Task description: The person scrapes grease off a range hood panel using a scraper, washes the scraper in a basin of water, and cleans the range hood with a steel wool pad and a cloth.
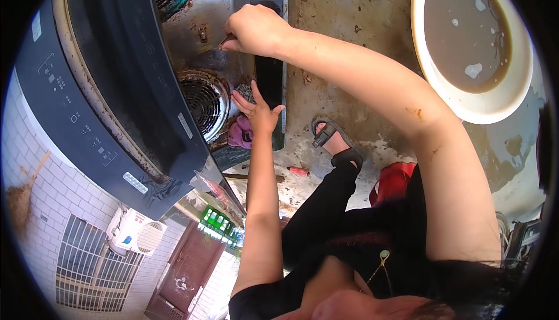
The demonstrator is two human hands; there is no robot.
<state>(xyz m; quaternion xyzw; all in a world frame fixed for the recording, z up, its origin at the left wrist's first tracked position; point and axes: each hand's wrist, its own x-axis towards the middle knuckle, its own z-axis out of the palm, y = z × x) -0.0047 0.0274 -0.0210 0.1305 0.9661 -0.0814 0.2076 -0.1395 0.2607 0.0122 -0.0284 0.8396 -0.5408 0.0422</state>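
Note:
My right hand is closed in a pinch over the greasy metal body of a dark appliance. Between its fingertips shows a small, thin, dark brown piece, whose kind I cannot make out. Lower down, my left hand has its fingers spread and the thumb apart. Its fingers lie against a grey steel wool scrubber, partly hidden by them. Beside that hand is a round black grille with a rusty, dirty rim. A crumpled purple cloth lies just below the left hand.
A white basin of murky water stands on the wet, stained floor at right. My sandalled foot is near the appliance's edge. A small red object and a larger red object are nearby. Green bottles stand behind.

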